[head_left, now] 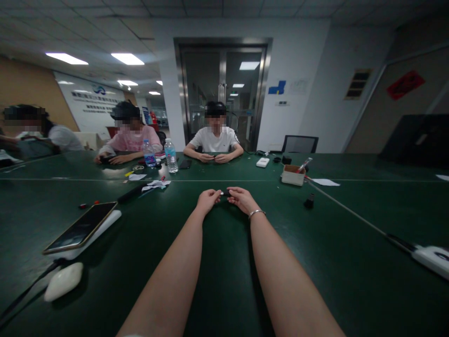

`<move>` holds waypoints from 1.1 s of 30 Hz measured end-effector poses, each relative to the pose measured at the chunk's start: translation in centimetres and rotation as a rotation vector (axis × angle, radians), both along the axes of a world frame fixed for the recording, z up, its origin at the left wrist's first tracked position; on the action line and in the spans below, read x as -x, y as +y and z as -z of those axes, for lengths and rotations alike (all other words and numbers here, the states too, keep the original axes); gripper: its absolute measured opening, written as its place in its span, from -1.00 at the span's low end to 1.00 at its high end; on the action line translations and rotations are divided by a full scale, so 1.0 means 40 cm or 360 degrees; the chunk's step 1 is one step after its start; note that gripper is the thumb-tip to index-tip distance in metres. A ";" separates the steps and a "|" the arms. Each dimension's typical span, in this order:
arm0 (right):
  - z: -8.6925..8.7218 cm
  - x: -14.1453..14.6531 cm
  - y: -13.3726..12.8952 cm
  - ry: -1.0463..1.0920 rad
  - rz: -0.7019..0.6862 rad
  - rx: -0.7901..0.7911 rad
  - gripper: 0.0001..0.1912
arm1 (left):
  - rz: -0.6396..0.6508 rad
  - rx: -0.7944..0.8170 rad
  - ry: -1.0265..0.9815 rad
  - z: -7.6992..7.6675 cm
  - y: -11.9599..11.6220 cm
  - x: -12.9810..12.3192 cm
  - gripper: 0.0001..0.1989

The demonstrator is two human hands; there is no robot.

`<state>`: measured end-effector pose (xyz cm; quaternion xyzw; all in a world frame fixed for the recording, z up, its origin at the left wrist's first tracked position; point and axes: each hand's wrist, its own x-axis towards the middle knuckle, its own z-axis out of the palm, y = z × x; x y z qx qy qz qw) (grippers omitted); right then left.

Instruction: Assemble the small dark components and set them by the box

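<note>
Both hands meet above the middle of the dark green table. Between their fingertips is a small dark object with a shiny, silvery left end. My left hand pinches the silvery end, fingers closed. The dark end is gripped by my right hand, its fingers closed too, with a silver bracelet at the wrist. The object is too small to identify further. To the right of my hands, a small black item stands on the table.
At the left lie a phone on a white block and a white rounded case. Two bottles stand further back. A small box and a white power strip are at the right. Several people sit across the table.
</note>
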<state>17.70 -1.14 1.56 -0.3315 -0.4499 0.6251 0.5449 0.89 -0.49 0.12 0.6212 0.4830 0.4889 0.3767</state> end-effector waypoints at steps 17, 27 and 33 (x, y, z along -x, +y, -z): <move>0.006 -0.006 0.002 0.0048 -0.0175 -0.0042 -0.77 | -0.0208 -0.0024 0.0221 -0.017 -0.014 0.001 -0.48; 0.004 -0.001 -0.003 -0.0056 -0.0189 -0.0023 -0.79 | -0.0193 -0.0063 -0.0045 0.001 0.002 -0.005 -0.65; 0.002 0.000 0.001 0.0003 -0.0077 0.0017 -0.82 | -0.0074 0.0013 -0.0190 -0.017 -0.007 -0.006 -0.63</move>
